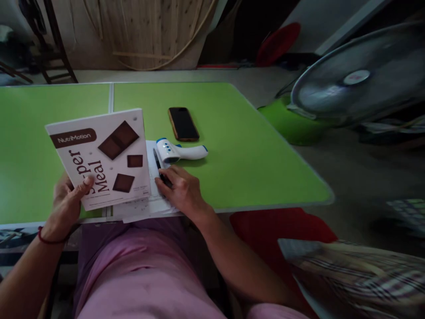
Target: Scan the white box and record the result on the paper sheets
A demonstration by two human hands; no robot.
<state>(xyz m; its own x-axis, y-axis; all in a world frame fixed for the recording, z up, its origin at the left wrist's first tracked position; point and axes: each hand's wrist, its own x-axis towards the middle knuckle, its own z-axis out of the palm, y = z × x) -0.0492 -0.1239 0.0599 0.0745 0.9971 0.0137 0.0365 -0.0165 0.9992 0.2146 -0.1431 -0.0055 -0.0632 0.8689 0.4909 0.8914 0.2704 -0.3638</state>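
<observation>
My left hand (71, 197) grips a white box (106, 181) with brown chocolate pictures and the words "NutriMotion" and "Meal". The box is held up tilted above the table, the thumb across its front. In my right hand (181, 186) a dark pen (156, 158) is pinched, its tip pointing away from me. Under that hand lie white paper sheets (136, 209) with faint writing, partly covered by the box. Just beyond the pen rests a white and blue infrared thermometer (182, 152). Farther back a black phone (183, 124) in a brown case lies flat.
The green table (239, 168) has a pale edge and a seam left of the phone. A large fan (332, 79) stands to the right by a green bin (292, 124). A red stool (282, 226) and plaid cloth (358, 274) are at the lower right.
</observation>
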